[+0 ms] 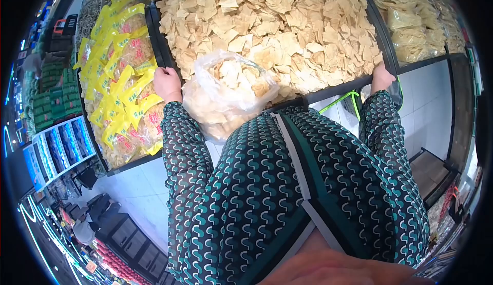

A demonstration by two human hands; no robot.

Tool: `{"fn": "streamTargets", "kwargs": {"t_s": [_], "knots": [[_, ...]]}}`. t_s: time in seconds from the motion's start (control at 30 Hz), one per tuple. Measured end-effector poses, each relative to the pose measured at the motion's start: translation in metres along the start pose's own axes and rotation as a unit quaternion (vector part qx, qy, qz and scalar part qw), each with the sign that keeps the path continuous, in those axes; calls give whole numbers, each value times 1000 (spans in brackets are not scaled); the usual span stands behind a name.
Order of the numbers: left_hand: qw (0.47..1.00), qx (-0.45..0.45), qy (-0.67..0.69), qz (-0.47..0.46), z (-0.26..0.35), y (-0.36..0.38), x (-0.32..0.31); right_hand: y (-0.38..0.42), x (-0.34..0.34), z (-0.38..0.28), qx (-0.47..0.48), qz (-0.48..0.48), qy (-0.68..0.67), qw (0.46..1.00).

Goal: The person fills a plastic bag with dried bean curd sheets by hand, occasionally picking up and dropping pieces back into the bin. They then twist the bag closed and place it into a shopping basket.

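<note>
My left hand (pixel 168 84) is closed over the black bin divider (pixel 160 44), at the bin's front left corner. Close to its right, a clear plastic bag (pixel 226 95), open at the top and holding dried sheet pieces, leans over the front edge against my body. At the front right corner my right hand (pixel 382 77) is curled on the black rim (pixel 349 86); its fingertips are partly hidden. Between my hands the bin is heaped with thin, tan, broken dried sheets (pixel 277 38).
To the left lie yellow-labelled packets (pixel 123 69); wrapped pale bundles (pixel 416 23) fill the bin at right. A bright green strap or handle (pixel 341 100) hangs below the rim by my right arm. Farther left are green stacked goods (pixel 54 95) and a dark cabinet (pixel 136 244).
</note>
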State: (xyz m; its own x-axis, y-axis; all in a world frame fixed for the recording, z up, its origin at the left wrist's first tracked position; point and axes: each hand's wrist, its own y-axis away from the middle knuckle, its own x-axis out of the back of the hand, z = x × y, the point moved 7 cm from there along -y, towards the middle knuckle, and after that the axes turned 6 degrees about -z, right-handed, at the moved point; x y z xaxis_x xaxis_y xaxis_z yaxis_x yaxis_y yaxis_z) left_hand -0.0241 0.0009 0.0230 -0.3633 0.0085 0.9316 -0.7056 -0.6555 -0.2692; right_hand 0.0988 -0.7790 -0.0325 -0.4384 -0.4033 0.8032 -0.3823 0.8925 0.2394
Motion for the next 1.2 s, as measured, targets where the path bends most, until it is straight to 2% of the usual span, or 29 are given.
{"fn": "streamTargets", "kwargs": {"t_s": [1.2], "knots": [[1000, 0, 2, -3, -2, 0, -2, -2, -1, 1, -9, 0, 11, 1000]]}}
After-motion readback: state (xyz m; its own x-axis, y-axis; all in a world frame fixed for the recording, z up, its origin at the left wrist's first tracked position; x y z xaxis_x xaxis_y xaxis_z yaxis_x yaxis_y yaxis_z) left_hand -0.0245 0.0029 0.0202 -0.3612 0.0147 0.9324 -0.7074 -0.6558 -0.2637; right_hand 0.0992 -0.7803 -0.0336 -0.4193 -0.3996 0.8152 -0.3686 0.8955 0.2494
